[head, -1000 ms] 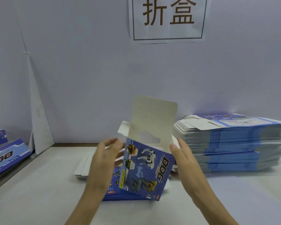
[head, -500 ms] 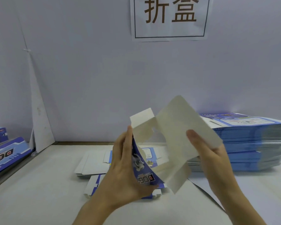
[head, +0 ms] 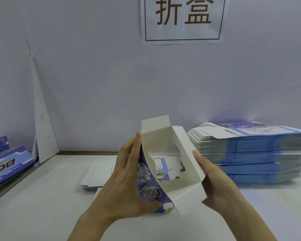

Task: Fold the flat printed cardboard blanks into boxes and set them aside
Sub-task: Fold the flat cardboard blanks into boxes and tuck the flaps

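The left hand (head: pixel 127 180) lies long and nearly flat against the blue printed side of the half-opened box (head: pixel 186 146), fingers pointing up along that panel and the heel of the hand cupped under its lower corner, so it holds the box from the left; the right hand (head: pixel 217 185) holds the opposite white panel, thumb tip on the panel's near edge and palm under its lower flap, the other fingers out of sight behind the card.

At the far left, folded boxes (head: pixel 7 164) are cut off by the frame edge, their print partly blurred; a white sheet (head: pixel 42 129) leans in the corner beside them. On the table (head: pixel 42 214) a low pile of flat blanks (head: pixel 97 173) lies behind the left hand, partly covered by the wrist and the box; another blank shows through the box's cut-out window, its print too small to read. The paper sign (head: pixel 182 20) on the wall is cropped at the top. The tall stack of flat blanks (head: pixel 250 153) on the right runs off the frame edge.

The box is raised off the table between the two hands, tilted, its white inside facing the camera, one white flap standing up at the top and one hanging at the bottom; the tall stack sits just beyond the right hand.
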Demonstrator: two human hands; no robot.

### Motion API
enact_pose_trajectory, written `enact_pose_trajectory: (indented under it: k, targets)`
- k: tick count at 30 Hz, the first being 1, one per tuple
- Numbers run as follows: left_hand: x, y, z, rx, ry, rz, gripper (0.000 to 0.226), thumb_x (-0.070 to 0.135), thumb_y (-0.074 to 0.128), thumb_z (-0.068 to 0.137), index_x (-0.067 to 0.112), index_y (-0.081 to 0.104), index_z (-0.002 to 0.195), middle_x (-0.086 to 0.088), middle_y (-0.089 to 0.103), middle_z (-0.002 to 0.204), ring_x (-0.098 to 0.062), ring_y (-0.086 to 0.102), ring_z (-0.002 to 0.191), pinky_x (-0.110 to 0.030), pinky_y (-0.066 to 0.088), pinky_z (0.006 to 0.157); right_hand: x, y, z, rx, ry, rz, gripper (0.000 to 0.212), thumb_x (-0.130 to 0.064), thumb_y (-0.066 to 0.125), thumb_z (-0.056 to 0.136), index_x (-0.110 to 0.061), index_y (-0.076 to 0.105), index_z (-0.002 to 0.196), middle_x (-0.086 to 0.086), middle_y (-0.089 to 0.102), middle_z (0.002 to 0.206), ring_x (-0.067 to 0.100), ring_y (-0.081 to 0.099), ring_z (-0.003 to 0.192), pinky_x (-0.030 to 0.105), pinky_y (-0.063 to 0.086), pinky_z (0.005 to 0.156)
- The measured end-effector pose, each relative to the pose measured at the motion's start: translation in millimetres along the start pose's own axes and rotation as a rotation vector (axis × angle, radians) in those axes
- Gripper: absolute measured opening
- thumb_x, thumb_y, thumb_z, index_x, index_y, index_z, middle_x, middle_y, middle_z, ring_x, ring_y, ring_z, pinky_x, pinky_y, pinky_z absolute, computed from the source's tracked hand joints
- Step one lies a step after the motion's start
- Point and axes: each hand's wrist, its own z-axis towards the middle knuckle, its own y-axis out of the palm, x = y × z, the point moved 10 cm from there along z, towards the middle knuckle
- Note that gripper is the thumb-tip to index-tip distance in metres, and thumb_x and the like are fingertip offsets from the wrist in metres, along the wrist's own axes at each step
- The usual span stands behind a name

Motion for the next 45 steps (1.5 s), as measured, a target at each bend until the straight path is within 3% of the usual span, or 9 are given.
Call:
enact_pose_trajectory:
  k: [2, 6, 10, 14, 20, 25, 28, 37, 45]
  targets:
    - [-2.0, -3.7, 1.8, 0.023, 0.034, 0.010, 0.127, 0.069, 0.075, 0.059, 0.039, -0.007, 0.150, 0.023, 0.007, 0.149, 0.005, 0.018, 0.139, -0.002, 0.030, 0.101, -12.4, -12.1, 3.9, 0.063, -0.144, -0.011, 0.026, -0.025, 0.065, 0.088, -0.007, 0.066, 0.106, 0.009, 0.075, 0.077, 0.021, 0.071, 0.057, 0.030, 0.056, 0.046]
    - [-6.8, -14.8, -1.7, 0.050, 0.012, 0.032, 0.119, 0.080, 0.064, 0.060, 0.039, 0.000, 0.152, 0.023, 0.009, 0.151, -0.009, 0.020, 0.142, -0.041, 0.048, 0.102, -54.1, -18.1, -10.4, 0.152, -0.515, -0.264, 0.023, -0.010, 0.059, 0.094, -0.012, 0.061, 0.116, 0.007, 0.076, 0.093, 0.017, 0.073, 0.075, 0.024, 0.057, 0.056]
    - [-0.8, -16.3, -1.1, 0.036, 0.023, 0.001, 0.117, 0.079, 0.065, 0.060, 0.045, 0.000, 0.150, 0.025, 0.011, 0.149, -0.011, 0.023, 0.141, -0.017, 0.048, 0.096, -74.3, -14.4, -28.6, 0.235, -0.740, -0.387, 0.038, -0.012, 0.062, 0.092, -0.027, 0.053, 0.126, 0.014, 0.072, 0.079, 0.019, 0.074, 0.075, 0.023, 0.058, 0.057]
    - [2.5, -17.5, -1.4, 0.035, 0.037, -0.005, 0.118, 0.073, 0.071, 0.059, 0.042, 0.004, 0.151, 0.022, 0.014, 0.150, -0.011, 0.025, 0.140, -0.021, 0.049, 0.096, -87.5, -9.0, -44.4, 0.237, -0.911, -0.433, 0.032, -0.010, 0.063, 0.091, -0.029, 0.060, 0.117, -0.002, 0.061, 0.058, 0.006, 0.069, 0.063, 0.015, 0.054, 0.055]
    - [0.1, -7.2, -2.9, -0.017, -0.006, -0.013, 0.116, 0.071, 0.071, 0.057, 0.039, 0.009, 0.150, 0.031, 0.010, 0.148, -0.008, 0.022, 0.141, -0.020, 0.051, 0.094, -95.7, -0.7, -64.8, 0.313, -1.143, -0.676, 0.033, -0.006, 0.061, 0.093, -0.037, 0.070, 0.100, -0.006, 0.073, 0.082, 0.013, 0.063, 0.071, 0.026, 0.056, 0.061]
    - [3.0, -3.2, -2.7, -0.030, 0.055, 0.236, 0.117, 0.071, 0.069, 0.059, 0.035, 0.007, 0.152, 0.012, 0.016, 0.151, -0.017, 0.027, 0.139, -0.041, 0.050, 0.099, -93.0, -3.0, -46.1, 0.172, -0.923, -0.504, 0.015, -0.024, 0.062, 0.090, -0.019, 0.061, 0.075, -0.008, 0.073, 0.076, 0.008, 0.064, 0.066, 0.028, 0.053, 0.059]
    - [9.1, -3.6, -2.2, -0.001, 0.147, 0.362, 0.115, 0.068, 0.069, 0.061, 0.025, 0.014, 0.152, -0.003, 0.025, 0.151, -0.026, 0.030, 0.140, -0.062, 0.035, 0.106, -86.1, -6.1, -32.7, 0.057, -0.727, -0.342, 0.032, -0.048, 0.058, 0.077, -0.016, 0.060, 0.070, -0.005, 0.066, 0.073, 0.011, 0.056, 0.061, 0.022, 0.046, 0.052]
    - [10.7, -10.9, -1.6, 0.046, 0.218, 0.488, 0.111, 0.060, 0.071, 0.059, 0.019, 0.020, 0.149, -0.011, 0.029, 0.146, -0.029, 0.032, 0.138, -0.059, 0.021, 0.113, -80.2, -13.6, -23.1, 0.062, -0.593, -0.351, 0.020, -0.027, 0.064, 0.073, -0.024, 0.080, 0.084, 0.000, 0.075, 0.084, 0.012, 0.065, 0.070, 0.026, 0.054, 0.058]
    - [28.2, 2.0, -3.3, 0.030, 0.276, 0.414, 0.107, 0.064, 0.066, 0.065, 0.022, 0.017, 0.149, -0.008, 0.026, 0.149, -0.024, 0.027, 0.141, -0.058, 0.013, 0.113, -61.5, 8.0, -27.2, -0.246, -0.336, -0.182, 0.026, -0.040, 0.055, 0.084, -0.021, 0.073, 0.084, 0.004, 0.063, 0.075, 0.013, 0.060, 0.064, 0.024, 0.052, 0.056]
